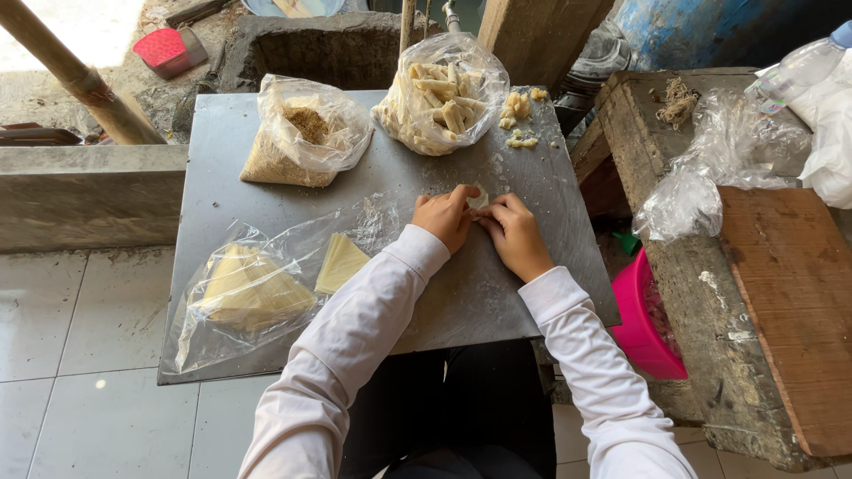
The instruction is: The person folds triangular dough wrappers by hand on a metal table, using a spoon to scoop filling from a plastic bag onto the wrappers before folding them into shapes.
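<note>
Your left hand [444, 215] and right hand [515, 232] meet near the middle of the grey counter [497, 293], fingertips pressed together. Between them sits one small pale wrapper piece [479, 200], pinched from both sides; only its top edge shows above your fingers. Both hands are curled mostly closed around it, knuckles up, white sleeves running back toward you.

Count on the counter: three plastic bags. One clear bag of flat yellow wrapper sheets [257, 288] lies to the left of your left hand, well apart, its mouth spread open toward you. One bag of brown crumbs [297, 133] stands at the far left edge. One bag of pale rolled pieces [439, 98] stands at the far edge, directly beyond your hands. Just right of that bag lie two little heaps of loose filling bits [517, 120].

Off the counter, right side: one pink basin [643, 319] tucked beside a rough wooden bench [781, 293].
</note>
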